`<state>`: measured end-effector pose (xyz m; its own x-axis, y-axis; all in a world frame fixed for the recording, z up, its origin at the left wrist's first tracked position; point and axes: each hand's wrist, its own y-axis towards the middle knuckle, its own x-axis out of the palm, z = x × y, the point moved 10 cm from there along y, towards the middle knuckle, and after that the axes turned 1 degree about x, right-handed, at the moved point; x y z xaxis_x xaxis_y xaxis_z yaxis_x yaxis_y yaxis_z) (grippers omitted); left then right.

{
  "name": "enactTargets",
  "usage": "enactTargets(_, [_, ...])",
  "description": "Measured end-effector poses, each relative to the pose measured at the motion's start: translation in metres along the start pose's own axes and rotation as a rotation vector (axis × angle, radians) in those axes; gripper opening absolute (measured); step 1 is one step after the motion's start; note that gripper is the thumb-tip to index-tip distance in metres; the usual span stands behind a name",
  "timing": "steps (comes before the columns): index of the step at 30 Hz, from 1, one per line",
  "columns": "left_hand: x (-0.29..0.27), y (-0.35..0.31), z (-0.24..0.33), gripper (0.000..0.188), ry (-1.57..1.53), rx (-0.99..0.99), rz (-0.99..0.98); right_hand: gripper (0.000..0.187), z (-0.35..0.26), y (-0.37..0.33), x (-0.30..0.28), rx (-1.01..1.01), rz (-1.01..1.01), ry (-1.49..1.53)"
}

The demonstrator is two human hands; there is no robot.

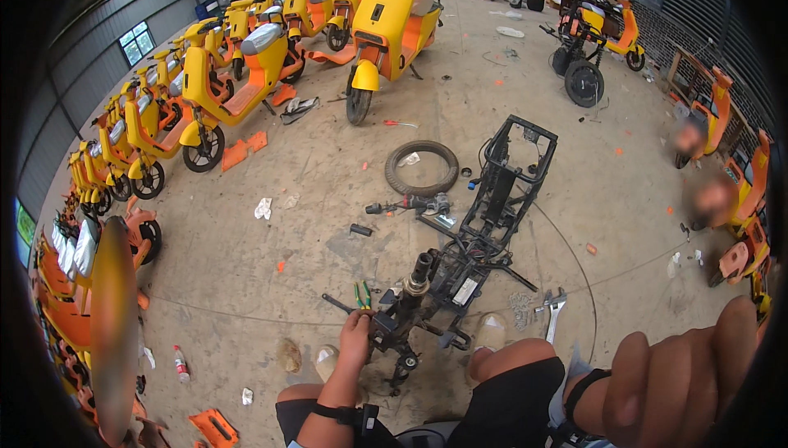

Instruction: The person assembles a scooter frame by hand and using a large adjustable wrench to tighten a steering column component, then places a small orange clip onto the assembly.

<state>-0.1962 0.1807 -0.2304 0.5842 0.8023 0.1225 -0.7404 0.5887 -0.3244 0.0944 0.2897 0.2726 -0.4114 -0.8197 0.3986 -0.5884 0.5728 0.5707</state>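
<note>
A stripped black scooter frame (492, 202) stands on the floor in front of my knees, its steering tube (417, 277) upright with a metal collar. My left hand (354, 340) is at the left side of this tube, fingers closed beside a black part of the frame. Just beyond the fingertips show the green handles of pliers (362, 294); whether the hand touches them is unclear. My right hand (677, 378) is raised close to the camera at the lower right, away from the frame, fingers curled; anything inside is hidden.
An adjustable wrench (556, 314) and a scatter of small hardware (520, 308) lie right of the frame. Beyond are a power tool (414, 204), a tyre (422, 142) and a red screwdriver (399, 124). Yellow scooters (394, 25) line the left. A bottle (181, 363) lies lower left.
</note>
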Motion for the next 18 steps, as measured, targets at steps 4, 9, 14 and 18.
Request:
enactTargets(4, [-0.002,0.0,0.002,0.021,0.061,0.017,0.01,0.03,0.004,-0.001,-0.016,-0.119,0.03,0.036])
enactTargets(9, [-0.009,0.0,0.003,0.023,0.113,0.039,0.04,0.034,0.095,-0.003,-0.102,-0.044,0.448,0.068])
enactTargets(14, [0.0,0.002,0.002,0.022,0.018,0.048,-0.012,0.035,0.192,-0.012,-0.168,0.113,0.562,0.041])
enactTargets(18, [-0.001,0.001,0.004,0.021,0.058,0.049,0.022,0.033,0.195,-0.009,-0.164,0.138,0.553,0.009])
